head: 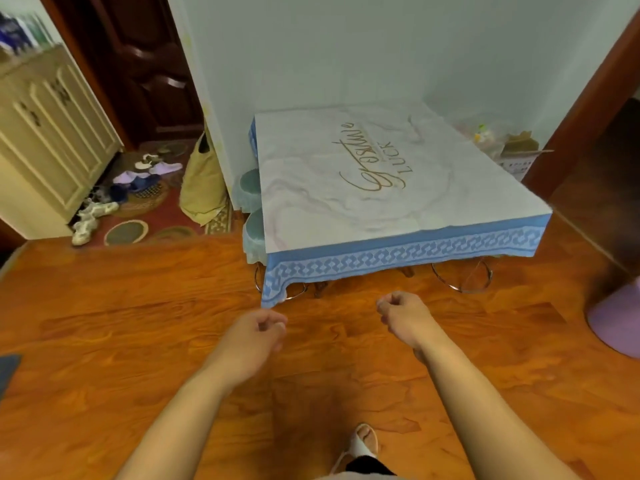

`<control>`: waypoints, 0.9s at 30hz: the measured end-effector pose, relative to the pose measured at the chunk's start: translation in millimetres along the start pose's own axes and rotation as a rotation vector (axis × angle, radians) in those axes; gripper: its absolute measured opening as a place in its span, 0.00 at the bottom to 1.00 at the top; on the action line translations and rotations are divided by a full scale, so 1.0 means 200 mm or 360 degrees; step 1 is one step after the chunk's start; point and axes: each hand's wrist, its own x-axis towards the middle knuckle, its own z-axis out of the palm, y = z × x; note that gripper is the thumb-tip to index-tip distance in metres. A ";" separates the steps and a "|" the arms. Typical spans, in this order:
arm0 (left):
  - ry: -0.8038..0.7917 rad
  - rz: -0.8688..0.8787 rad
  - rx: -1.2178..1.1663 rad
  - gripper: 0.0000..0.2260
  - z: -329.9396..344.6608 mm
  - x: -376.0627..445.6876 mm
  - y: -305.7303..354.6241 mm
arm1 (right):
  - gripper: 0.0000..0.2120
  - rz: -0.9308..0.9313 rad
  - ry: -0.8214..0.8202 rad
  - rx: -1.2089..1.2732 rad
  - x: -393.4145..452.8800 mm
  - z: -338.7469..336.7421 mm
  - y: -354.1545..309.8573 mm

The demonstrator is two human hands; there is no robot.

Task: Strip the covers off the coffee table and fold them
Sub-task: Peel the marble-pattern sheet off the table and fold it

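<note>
Covers (398, 188) on table, beyond curled fingers (273, 323)

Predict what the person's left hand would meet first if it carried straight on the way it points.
Probably the hanging corner of the blue patterned cover, just beyond the left hand; depth is uncertain.

Domestic interior, the entry corner of a home's living room. Orange wood-grain floor (138, 323) meets a patterned red doormat (149, 209) on which slippers (145, 181) and shoes (86, 220) lie scattered beside a cream shoe cabinet (52, 133). A dark panelled door (149, 64) stands behind them, and a yellow bag (202, 181) leans at the wall corner. A low coffee table (398, 174) under a marble-print cover and a blue-bordered cloth (398, 254) sits against the pale wall (346, 46), with stools (254, 230) tucked beside it. A slippered foot (363, 441) stands on the floor.
</note>
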 end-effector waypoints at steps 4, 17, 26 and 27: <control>0.0085 -0.0109 -0.0176 0.07 -0.07 0.32 0.08 | 0.05 0.0007 -0.0091 -0.0070 0.38 -0.03 -0.19; 0.0029 -0.0449 -0.0242 0.08 -0.23 1.41 0.07 | 0.06 0.0291 -0.0104 -0.0037 1.20 0.12 -0.38; -0.0094 -0.0789 -0.0336 0.09 -0.32 1.97 0.08 | 0.06 0.0614 -0.0021 0.0157 1.40 0.21 -0.40; -0.0070 -0.0799 -0.0347 0.09 -0.33 1.99 0.08 | 0.06 0.0634 -0.0013 0.0154 1.42 0.21 -0.38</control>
